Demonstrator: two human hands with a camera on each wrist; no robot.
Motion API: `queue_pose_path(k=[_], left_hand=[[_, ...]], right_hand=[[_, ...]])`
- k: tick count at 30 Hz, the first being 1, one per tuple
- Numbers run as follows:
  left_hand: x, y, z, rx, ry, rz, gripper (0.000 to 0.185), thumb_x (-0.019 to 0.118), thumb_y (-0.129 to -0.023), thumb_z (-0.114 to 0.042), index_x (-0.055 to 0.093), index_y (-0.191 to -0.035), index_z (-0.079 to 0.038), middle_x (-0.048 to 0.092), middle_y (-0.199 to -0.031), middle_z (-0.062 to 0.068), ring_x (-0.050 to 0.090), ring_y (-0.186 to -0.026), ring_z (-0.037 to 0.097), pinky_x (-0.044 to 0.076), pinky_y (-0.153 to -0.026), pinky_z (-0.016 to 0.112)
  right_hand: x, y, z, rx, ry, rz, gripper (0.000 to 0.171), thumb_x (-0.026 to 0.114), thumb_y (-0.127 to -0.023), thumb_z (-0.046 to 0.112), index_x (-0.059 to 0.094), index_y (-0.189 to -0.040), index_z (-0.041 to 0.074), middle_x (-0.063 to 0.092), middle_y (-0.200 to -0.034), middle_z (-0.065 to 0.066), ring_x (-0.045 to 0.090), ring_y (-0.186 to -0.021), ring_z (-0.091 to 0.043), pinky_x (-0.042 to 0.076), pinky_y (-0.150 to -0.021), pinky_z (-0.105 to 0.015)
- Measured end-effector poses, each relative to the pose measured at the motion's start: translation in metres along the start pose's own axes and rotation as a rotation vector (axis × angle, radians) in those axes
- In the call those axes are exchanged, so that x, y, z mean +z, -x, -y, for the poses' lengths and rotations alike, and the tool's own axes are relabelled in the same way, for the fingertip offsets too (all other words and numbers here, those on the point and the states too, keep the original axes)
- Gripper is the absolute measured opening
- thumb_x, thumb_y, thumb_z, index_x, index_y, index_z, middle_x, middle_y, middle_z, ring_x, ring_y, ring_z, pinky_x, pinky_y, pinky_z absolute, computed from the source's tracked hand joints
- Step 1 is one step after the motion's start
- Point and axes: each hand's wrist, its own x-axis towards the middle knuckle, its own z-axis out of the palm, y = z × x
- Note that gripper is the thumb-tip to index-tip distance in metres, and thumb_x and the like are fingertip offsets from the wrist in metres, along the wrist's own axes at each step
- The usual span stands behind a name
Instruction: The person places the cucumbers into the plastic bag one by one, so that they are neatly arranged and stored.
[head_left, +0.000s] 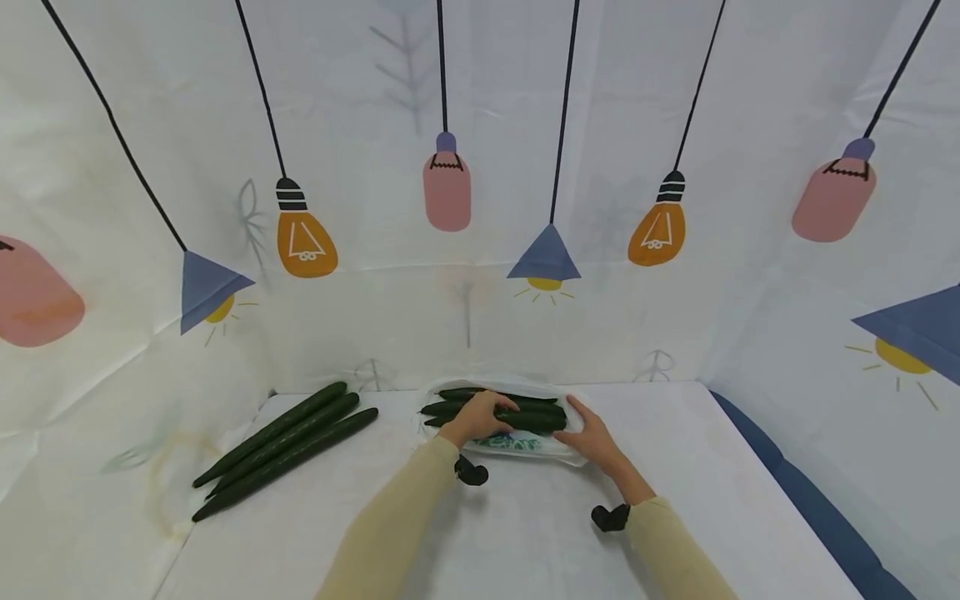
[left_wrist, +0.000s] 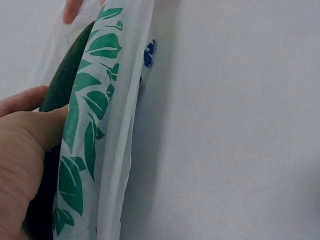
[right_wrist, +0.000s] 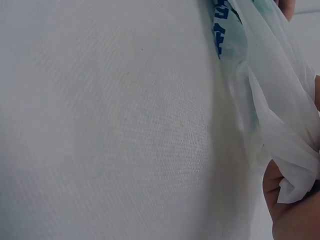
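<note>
Three cucumbers (head_left: 495, 408) already lie inside the thin plastic bag (head_left: 517, 444) at the back middle of the white table (head_left: 525, 533), so about half the packing looks done. The left hand (head_left: 480, 417) rests on top of them with its fingers curled round the nearest one, and the left wrist view shows the palm against the dark skin beside the bag's green leaf print. The right hand (head_left: 592, 437) pinches the bag's edge, with bunched film between its fingers in the right wrist view, holding the mouth open. Three more cucumbers (head_left: 288, 446) lie side by side well to the left, outside the bag, and are judged to be what remains
</note>
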Motion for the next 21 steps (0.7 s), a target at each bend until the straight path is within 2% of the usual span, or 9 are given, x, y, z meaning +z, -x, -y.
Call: queue_pose_path(k=[4, 10, 15, 21], left_hand=[[0.001, 0.004, -0.001, 0.015, 0.012, -0.010, 0.037, 0.080, -0.081, -0.025, 0.071, -0.117, -0.024, 0.062, -0.114, -0.003, 0.056, -0.107, 0.016, 0.047, -0.090, 0.035], [0.009, 0.006, 0.006, 0.068, 0.017, -0.072, 0.035, 0.081, -0.080, -0.024, 0.073, -0.114, -0.021, 0.063, -0.109, -0.004, 0.057, -0.103, 0.016, 0.048, -0.088, 0.033], [0.013, 0.007, 0.010, 0.067, 0.045, -0.101, 0.035, 0.081, -0.080, -0.023, 0.072, -0.114, -0.020, 0.063, -0.109, -0.002, 0.057, -0.104, 0.017, 0.048, -0.089, 0.033], [0.017, 0.006, 0.010, 0.105, -0.032, -0.144, 0.035, 0.083, -0.078, -0.023, 0.073, -0.111, -0.019, 0.063, -0.101, -0.002, 0.057, -0.096, 0.016, 0.048, -0.086, 0.034]], right_hand=[[0.001, 0.001, -0.001, 0.012, -0.005, -0.001, 0.085, 0.076, -0.085, 0.020, 0.027, -0.154, 0.006, 0.025, -0.155, -0.020, 0.020, -0.142, -0.041, 0.021, -0.110, -0.057], [0.003, 0.002, 0.000, 0.002, 0.012, -0.007, 0.084, 0.075, -0.086, 0.020, 0.027, -0.153, 0.005, 0.026, -0.154, -0.022, 0.021, -0.141, -0.042, 0.021, -0.109, -0.059], [0.005, 0.002, -0.001, 0.001, 0.011, -0.013, 0.083, 0.076, -0.086, 0.020, 0.028, -0.153, 0.005, 0.027, -0.154, -0.021, 0.021, -0.141, -0.042, 0.022, -0.109, -0.059], [0.007, 0.000, -0.003, -0.004, 0.011, -0.017, 0.083, 0.075, -0.086, 0.020, 0.028, -0.153, 0.005, 0.027, -0.154, -0.021, 0.022, -0.141, -0.041, 0.022, -0.110, -0.057]])
